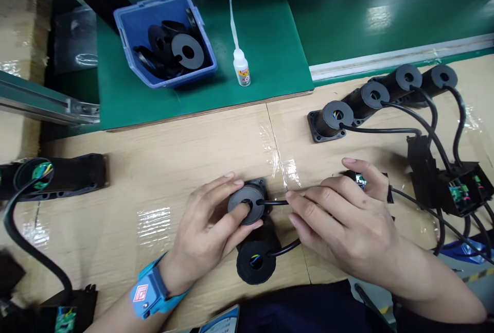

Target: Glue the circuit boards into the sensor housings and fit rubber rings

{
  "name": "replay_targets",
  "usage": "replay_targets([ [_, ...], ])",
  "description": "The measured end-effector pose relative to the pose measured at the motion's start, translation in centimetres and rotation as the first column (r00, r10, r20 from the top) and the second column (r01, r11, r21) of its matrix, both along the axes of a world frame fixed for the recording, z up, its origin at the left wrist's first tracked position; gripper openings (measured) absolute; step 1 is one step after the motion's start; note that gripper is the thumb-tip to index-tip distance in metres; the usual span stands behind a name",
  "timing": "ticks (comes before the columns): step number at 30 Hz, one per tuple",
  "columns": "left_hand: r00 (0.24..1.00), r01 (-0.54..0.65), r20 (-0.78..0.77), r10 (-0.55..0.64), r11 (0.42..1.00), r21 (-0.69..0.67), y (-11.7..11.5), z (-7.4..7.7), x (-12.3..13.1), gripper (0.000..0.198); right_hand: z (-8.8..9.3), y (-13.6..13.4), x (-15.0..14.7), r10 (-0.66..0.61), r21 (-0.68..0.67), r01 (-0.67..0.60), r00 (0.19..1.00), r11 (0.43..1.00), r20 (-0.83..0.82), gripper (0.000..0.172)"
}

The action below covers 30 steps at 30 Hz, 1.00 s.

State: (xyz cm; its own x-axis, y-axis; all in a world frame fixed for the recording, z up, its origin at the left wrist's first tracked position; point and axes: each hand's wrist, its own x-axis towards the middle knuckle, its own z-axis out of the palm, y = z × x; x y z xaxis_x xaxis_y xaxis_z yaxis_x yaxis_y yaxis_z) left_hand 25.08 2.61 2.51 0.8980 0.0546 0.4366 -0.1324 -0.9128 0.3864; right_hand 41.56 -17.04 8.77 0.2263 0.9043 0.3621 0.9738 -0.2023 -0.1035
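Observation:
My left hand [212,220], with a blue strap on its wrist, has its fingers wrapped round a round black cap [253,220] on an upright housing; one finger presses at the cap's centre hole. A black cable [275,203] comes out beside that hole. My right hand [339,214] pinches this cable between thumb and fingers, to the right of the cap. Just below stands a second black housing [250,271] with coloured wires in its opening and its own cable running under my right hand.
A blue bin [165,83] of black rings and a white glue bottle [242,68] stand on the green board [270,81]. Capped housings [336,117] and open boxes with circuit boards [459,194] sit at right. Another housing [81,173] lies at left, its cable running down.

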Motion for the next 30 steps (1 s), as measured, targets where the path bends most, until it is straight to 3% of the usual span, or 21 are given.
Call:
replay_targets([
  [6, 0.996, -0.049, -0.075, 0.041, 0.992, -0.115, -0.7, 0.1, 0.3, 0.020, -0.1, -0.2, -0.1, 0.002, 0.041, -0.002, 1.000, 0.999, -0.008, 0.012],
  [9, 0.997, -0.053, -0.056, 0.044, 0.984, -0.169, -0.3, 0.4, 0.2, 0.029, 0.2, -0.6, 0.0, 0.026, 0.073, -0.025, 1.000, 0.997, -0.003, 0.015],
  [12, 0.999, 0.044, 0.021, -0.040, 0.973, -0.225, 0.2, 1.1, -0.6, 0.045, 0.7, -1.0, 0.0, 0.058, 0.096, -0.055, 0.998, 0.994, -0.029, 0.014],
  [15, 0.977, 0.213, 0.053, -0.208, 0.967, -0.137, 0.2, 2.2, -1.8, 0.048, 1.0, -1.1, -0.1, 0.060, 0.082, -0.057, 0.997, 0.995, -0.039, 0.011],
  [18, 0.953, 0.303, -0.007, -0.303, 0.951, -0.058, -0.4, 3.3, -2.4, 0.031, 1.0, -1.1, -0.1, 0.057, 0.071, -0.055, 0.998, 0.996, -0.033, 0.011],
  [24, 0.964, 0.263, -0.037, -0.263, 0.965, 0.002, -1.2, 4.1, -1.8, 0.012, 0.4, -0.8, 0.1, 0.087, 0.098, -0.082, 0.995, 0.992, -0.050, 0.009],
  [28, 0.935, 0.352, -0.005, -0.356, 0.923, 0.153, -1.4, 4.4, -1.5, 0.004, 0.4, -0.8, 0.0, 0.131, 0.099, -0.123, 0.988, 0.987, -0.077, 0.006],
  [30, 0.931, 0.346, 0.039, -0.363, 0.912, 0.223, -1.6, 4.4, -1.5, 0.011, 0.3, -0.8, 0.0, 0.137, 0.101, -0.128, 0.987, 0.987, -0.087, 0.005],
])
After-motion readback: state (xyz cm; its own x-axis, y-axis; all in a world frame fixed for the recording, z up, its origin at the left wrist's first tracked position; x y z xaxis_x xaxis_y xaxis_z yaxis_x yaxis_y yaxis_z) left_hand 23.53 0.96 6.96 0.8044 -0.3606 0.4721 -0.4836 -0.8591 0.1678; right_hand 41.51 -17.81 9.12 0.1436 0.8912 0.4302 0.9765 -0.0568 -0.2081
